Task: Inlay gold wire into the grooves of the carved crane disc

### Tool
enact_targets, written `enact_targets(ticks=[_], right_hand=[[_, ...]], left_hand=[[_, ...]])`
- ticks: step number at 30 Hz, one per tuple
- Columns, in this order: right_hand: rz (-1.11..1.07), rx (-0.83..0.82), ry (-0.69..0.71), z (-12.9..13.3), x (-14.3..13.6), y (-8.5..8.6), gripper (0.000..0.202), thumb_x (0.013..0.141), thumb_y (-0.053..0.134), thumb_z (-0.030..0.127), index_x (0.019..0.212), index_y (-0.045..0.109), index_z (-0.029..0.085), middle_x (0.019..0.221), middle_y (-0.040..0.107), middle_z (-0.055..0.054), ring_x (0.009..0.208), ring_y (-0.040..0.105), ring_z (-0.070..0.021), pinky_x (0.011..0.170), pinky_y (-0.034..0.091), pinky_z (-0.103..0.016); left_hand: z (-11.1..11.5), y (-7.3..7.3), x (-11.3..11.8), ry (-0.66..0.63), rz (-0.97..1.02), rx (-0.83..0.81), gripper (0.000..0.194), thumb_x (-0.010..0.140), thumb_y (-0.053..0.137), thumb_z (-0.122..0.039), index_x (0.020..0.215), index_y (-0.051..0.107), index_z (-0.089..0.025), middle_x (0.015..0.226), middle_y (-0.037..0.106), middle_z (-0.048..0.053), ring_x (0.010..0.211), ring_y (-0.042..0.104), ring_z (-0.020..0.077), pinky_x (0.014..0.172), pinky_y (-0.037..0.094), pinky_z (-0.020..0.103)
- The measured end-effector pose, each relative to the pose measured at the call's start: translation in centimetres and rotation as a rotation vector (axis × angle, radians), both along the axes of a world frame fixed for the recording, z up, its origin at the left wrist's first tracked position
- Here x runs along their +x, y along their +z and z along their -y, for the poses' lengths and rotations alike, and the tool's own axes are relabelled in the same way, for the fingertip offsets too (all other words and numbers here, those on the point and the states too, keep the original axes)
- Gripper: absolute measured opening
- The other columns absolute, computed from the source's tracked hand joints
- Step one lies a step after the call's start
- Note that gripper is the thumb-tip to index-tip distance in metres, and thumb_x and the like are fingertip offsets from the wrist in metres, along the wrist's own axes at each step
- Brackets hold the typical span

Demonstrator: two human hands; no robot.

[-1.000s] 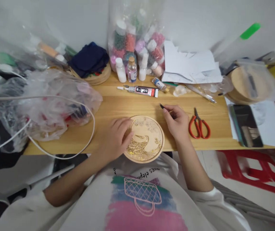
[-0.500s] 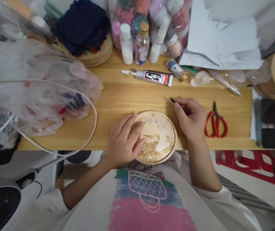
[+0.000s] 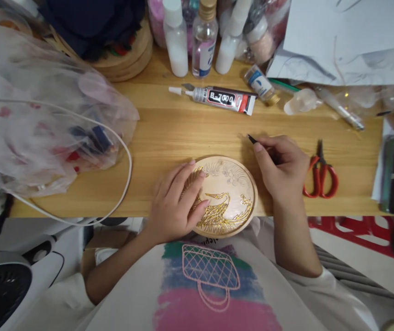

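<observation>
Shifted: view now nearer the counter (image 3: 169, 133); hands little changed. Disc (image 3: 234, 177) overhangs near edge, Left hand (image 3: 172, 209) spread on it. Right hand (image 3: 284, 170) alongside, fingers pinching black tool (image 3: 251, 138). Scissors (image 3: 321, 159) rightward; glue (image 3: 224, 97) beyond.

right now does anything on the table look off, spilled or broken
One thing: the round wooden plaque juts past the front edge of the table, under the left hand. It looks mostly supported, but a knock might shift it. I see no spill or breakage.
</observation>
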State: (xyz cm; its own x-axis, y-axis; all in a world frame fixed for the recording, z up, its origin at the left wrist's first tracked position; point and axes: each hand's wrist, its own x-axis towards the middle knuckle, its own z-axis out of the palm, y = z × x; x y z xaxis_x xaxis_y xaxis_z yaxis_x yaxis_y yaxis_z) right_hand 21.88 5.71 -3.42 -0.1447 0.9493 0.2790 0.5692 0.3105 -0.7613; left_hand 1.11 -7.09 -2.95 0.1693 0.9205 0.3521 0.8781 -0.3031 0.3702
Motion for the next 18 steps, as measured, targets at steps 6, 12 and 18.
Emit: enact_targets(ticks=[6,12,18], right_hand=[[0.022,0.114,0.149,0.6,0.1,1.3,0.004,0.087,0.07,0.023,0.09,0.073,0.022,0.08,0.07,-0.003,0.074,0.065,-0.0166,0.066,0.053,-0.033],[0.244,0.168,0.433,3.3,-0.7,3.4,0.011,0.091,0.066,0.022,0.101,0.072,0.022,0.09,0.072,-0.004,0.077,0.069,-0.0149,0.061,0.055,-0.026],[0.273,0.174,0.475,4.0,-1.4,2.6,0.009,0.09,0.066,0.021,0.098,0.071,0.019,0.09,0.074,-0.006,0.078,0.071,-0.0161,0.061,0.056,-0.026]], left_hand=[[0.1,-0.1,0.0,0.005,0.077,-0.03,0.051,0.092,0.056,-0.026,0.139,0.048,-0.011,0.137,0.06,0.02,0.128,0.057,0.0322,0.106,0.047,0.048],[0.1,-0.2,0.0,0.009,0.085,-0.044,0.049,0.093,0.055,-0.029,0.139,0.049,-0.013,0.14,0.059,0.02,0.129,0.055,0.0329,0.107,0.045,0.049],[0.0,0.0,0.0,0.011,0.069,-0.038,0.045,0.094,0.054,-0.03,0.135,0.052,-0.012,0.139,0.06,0.019,0.127,0.056,0.0324,0.107,0.044,0.047]])
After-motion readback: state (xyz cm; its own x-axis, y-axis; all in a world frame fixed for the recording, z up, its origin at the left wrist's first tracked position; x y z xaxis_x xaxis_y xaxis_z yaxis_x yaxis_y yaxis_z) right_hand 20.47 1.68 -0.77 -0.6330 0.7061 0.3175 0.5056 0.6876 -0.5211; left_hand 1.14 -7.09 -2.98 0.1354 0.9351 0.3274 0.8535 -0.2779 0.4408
